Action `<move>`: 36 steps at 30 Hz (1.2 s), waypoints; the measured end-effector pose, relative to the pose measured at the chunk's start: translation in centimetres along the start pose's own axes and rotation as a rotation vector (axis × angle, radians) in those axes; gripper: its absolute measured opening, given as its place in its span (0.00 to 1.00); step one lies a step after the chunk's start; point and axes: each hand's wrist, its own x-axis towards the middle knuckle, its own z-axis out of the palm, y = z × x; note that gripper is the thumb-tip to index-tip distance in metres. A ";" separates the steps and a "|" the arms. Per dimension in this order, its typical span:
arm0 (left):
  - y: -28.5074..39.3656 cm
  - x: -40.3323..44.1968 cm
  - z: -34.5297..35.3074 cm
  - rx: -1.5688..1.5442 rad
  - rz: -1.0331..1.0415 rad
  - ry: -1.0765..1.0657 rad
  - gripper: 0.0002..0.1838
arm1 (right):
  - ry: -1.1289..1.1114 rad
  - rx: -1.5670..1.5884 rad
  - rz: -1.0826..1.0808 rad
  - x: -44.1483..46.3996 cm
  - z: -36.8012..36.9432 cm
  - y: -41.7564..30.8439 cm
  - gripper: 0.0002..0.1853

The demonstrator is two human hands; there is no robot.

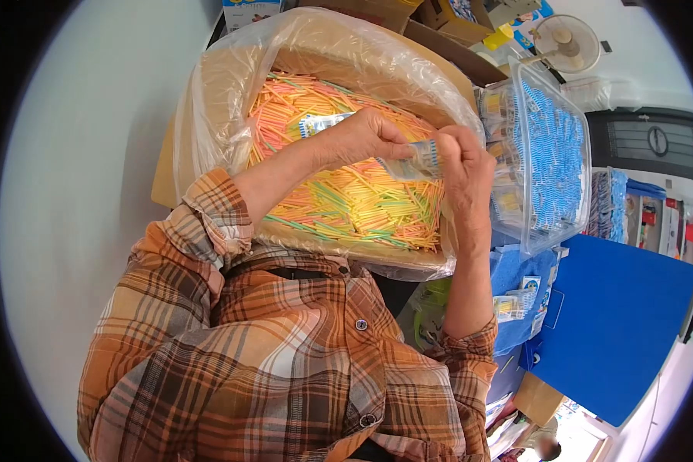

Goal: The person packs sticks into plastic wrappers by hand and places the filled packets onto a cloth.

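Holding one packet (pixel 414 163): two hands (pixel 366 137) (pixel 467 169).

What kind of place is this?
Probably a packing workshop: there's a big lined box full of colourful little sticks, a clear tub full of blue-edged packets, and one see-through packet being held.

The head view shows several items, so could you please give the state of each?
Held packet: gripped by both hands; sealing unclear
Left hand: pinching it
Right hand: grasping it
Lined box: open, holding coloured sticks
Clear tub: open, holding blue-edged packets
Fan: running or not, unclear
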 end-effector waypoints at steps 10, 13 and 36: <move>-0.3 0.3 1.0 0.218 0.037 0.004 0.12 | 0.238 -0.115 -0.134 -6.6 -0.6 2.9 0.12; -0.9 0.5 0.2 0.301 0.100 0.068 0.12 | 0.375 0.075 0.125 -12.5 -5.7 3.8 0.13; -0.4 1.6 -2.2 0.198 0.206 0.390 0.09 | -0.115 -0.663 -0.282 1.0 3.2 7.6 0.04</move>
